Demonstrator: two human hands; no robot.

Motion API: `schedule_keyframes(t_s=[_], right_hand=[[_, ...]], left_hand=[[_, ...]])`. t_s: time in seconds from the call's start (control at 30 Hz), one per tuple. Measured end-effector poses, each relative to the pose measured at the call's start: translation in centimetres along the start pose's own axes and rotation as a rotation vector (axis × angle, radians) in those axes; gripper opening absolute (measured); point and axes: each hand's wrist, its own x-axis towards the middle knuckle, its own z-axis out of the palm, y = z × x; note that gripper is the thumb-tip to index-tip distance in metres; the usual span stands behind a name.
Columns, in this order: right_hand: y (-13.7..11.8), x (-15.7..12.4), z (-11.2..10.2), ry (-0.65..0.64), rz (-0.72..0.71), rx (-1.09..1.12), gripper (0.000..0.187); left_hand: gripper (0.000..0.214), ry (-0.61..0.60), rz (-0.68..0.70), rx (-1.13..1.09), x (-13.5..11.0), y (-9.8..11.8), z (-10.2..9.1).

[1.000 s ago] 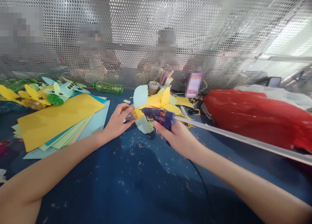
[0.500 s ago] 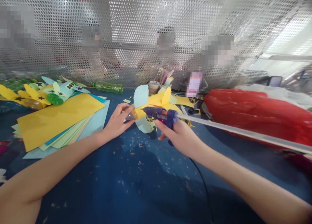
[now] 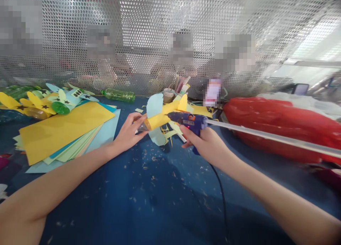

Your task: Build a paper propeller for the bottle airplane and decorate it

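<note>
A person's L hand pinches the clear bottle end of a yellow-and-blue paper plane, mid-table toward the far side, while the R hand grips a blue hot-glue gun — long glue stick jutting from its rear, nozzle right by the plane's yellow body. Coloured paper sheets lie stacked at left, w/ a green bottle behind — red plastic bag at right.

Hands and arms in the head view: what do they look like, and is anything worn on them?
The left hand and right hand are ungloved human hands. The left arm and right arm show no sleeves, watch or bracelet.
</note>
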Motion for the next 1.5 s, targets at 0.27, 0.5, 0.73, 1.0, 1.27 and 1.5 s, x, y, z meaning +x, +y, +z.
schedule_keyframes(t_s=[0.27,0.5,0.73,1.0,1.27,1.5], right_hand=[[0.1,-0.1,-0.5,0.046,-0.005,-0.052,0.047],[0.5,0.1,-0.5,0.083,0.017,-0.028,0.047],[-0.1,-0.7,0.9,-0.02,-0.031,0.113,0.054],[0.2,-1.4,1.8,-0.058,-0.014,0.024,0.055],[0.6,-0.4,0.2,0.042,-0.026,0.062,0.058],[0.4,-1.0,1.0,-0.006,-0.036,0.128,0.054]], left_hand=[[0.065,-0.007,-0.011,-0.003,0.1,0.1,-0.1],[0.061,0.002,-0.018,0.004,0.0,0.0,0.1],[0.059,-0.005,-0.026,0.007,0.0,0.0,0.0],[0.06,0.002,-0.028,0.004,-0.1,-0.1,0.0],[0.063,-0.001,-0.031,-0.005,0.0,0.1,-0.1],[0.062,-0.017,-0.044,0.004,-0.2,-0.1,0.1]])
